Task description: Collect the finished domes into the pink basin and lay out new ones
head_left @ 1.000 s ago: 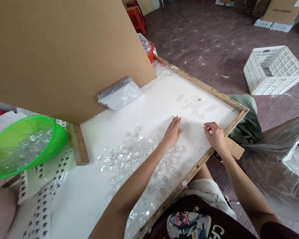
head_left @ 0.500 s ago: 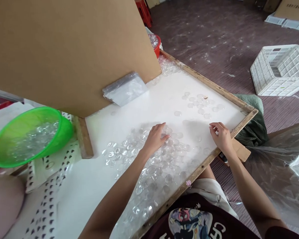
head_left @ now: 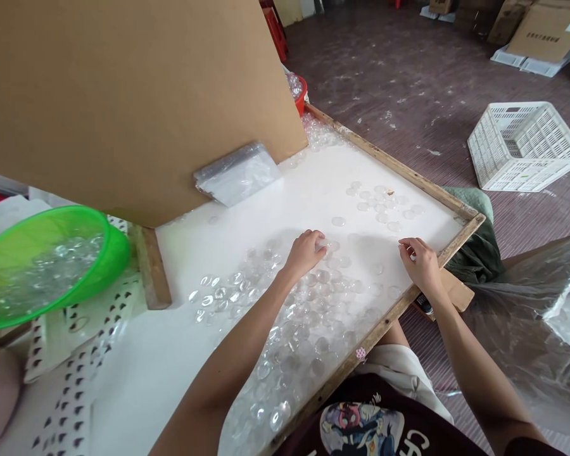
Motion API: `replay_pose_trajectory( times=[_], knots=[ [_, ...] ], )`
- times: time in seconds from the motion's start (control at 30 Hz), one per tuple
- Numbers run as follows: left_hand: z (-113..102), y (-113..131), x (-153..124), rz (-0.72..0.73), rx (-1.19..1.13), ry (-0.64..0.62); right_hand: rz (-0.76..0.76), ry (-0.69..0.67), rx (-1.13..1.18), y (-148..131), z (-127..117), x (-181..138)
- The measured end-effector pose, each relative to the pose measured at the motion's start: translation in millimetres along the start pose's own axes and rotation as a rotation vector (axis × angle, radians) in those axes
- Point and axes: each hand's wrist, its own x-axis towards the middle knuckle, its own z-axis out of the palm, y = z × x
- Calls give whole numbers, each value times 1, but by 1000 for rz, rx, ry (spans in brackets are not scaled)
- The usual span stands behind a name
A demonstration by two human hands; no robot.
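Many clear, round, domed plastic pieces (head_left: 308,310) lie spread over the white tabletop (head_left: 247,221), thickest near its front edge. My left hand (head_left: 304,254) is at the far side of this pile, its thumb and fingers closed on one clear plastic piece (head_left: 322,242). Over the right part of the table, close to the wooden rim, my right hand (head_left: 422,265) is closed with thumb and fingertips together. Whatever those fingers hold, if anything, is too small to make out. Beyond my hands lies a looser group of clear discs (head_left: 382,206).
A tall cardboard sheet (head_left: 137,101) stands along the far side, with a stack of clear plastic bags (head_left: 240,174) against it. At left is a green basin (head_left: 114,253) of clear pieces. Wooden strips (head_left: 394,161) edge the table. A white crate (head_left: 522,149) sits on the floor.
My left hand has moved slightly right and its fingers have closed on a clear piece. My right hand stays nearly in place. The view has shifted a little.
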Motion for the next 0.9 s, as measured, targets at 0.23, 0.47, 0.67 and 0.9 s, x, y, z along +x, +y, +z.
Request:
replay_pose_trajectory(
  times=[0.23,0.47,0.67,0.9],
  knots=[
    [-7,-5,11,-94,-167,9,12,-4,13,-4,-2,1],
    [-10,-3,19,-61,30,104,14,5,27,-4,-1,0],
    [-7,9,-22,61,1,-25,21,6,38,-3,1,-1],
    [-7,-5,-34,-45,-184,-39,5,12,20,-5,-1,0]
  ],
)
